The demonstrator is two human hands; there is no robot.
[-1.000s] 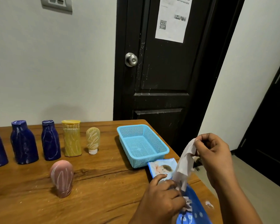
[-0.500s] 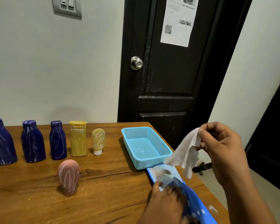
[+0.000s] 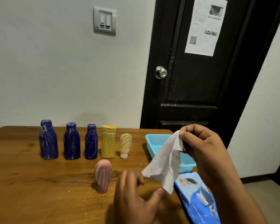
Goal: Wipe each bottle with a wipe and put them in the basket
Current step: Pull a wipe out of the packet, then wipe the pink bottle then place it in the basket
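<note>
A: Hands?
B: Right hand (image 3: 205,152) pinches the wipe (image 3: 165,164) by its top corner, thumb against forefinger. The sheet hangs free over the near end of the basket (image 3: 157,139). Left hand (image 3: 136,196) is apart — fingers loosely spread, gripping nothing I can see. Its tips sit just beside the wipe's lower edge; blur hides whether they touch.
A: Bottles?
B: All six stand on the table (image 3: 39,191), none visible in the basket. Three blue bottles (image 3: 71,141), a yellow bottle (image 3: 108,143) and a small tube (image 3: 125,145) form a row at the back. The pink bottle (image 3: 103,176) stands alone in front, upright.
A: Which first?
B: My guess is the pink bottle. It's just left of the left hand, long axis vertical, nothing between them. The right hand is well off to the other side, busy with the wipe. So the left takes the body and the right brings the wipe across — the basket then lies to the right, beyond the pack (image 3: 199,199).
A: Risk?
B: The base looks narrow. A sideways knock from the left hand could topple it.
</note>
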